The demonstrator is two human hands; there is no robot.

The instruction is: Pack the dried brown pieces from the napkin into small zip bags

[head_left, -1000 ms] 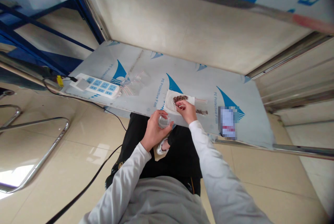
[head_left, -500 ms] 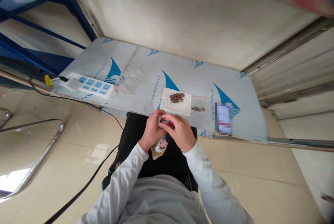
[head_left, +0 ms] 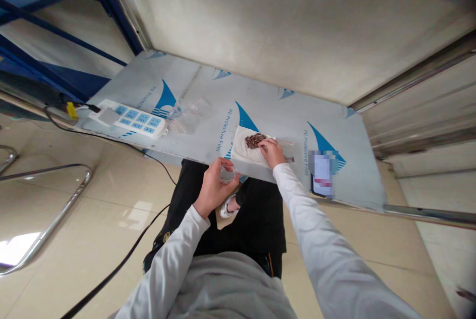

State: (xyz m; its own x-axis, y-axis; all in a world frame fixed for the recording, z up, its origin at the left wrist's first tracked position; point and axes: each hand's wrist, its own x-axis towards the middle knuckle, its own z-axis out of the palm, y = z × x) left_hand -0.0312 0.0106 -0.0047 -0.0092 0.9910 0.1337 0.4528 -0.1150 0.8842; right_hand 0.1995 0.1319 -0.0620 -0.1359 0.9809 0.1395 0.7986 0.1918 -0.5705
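My left hand (head_left: pixel 215 186) is curled around a small clear plastic bag (head_left: pixel 227 174), held in front of the table edge above my lap. My right hand (head_left: pixel 272 152) reaches over a white cloth or paper sheet (head_left: pixel 241 152), its fingertips pinched at the right side of a heap of small shiny brown pieces (head_left: pixel 253 140). Whether a piece sits between those fingers is hidden. Partly under my right hand, another clear zip bag (head_left: pixel 288 149) lies at the sheet's right, with a few brown bits in it.
A white power strip (head_left: pixel 139 122) with a plug and black cable lies on the film-covered table (head_left: pixel 201 145) at left. Beside it are several flat clear bags (head_left: pixel 191 116). A phone (head_left: pixel 322 174) lies near the right front edge. A metal chair frame (head_left: pixel 80 197) stands at left.
My right hand has left my left hand and moved right and forward to the brown heap. My left hand stays near the table edge, the clear bag now plainly visible in it.
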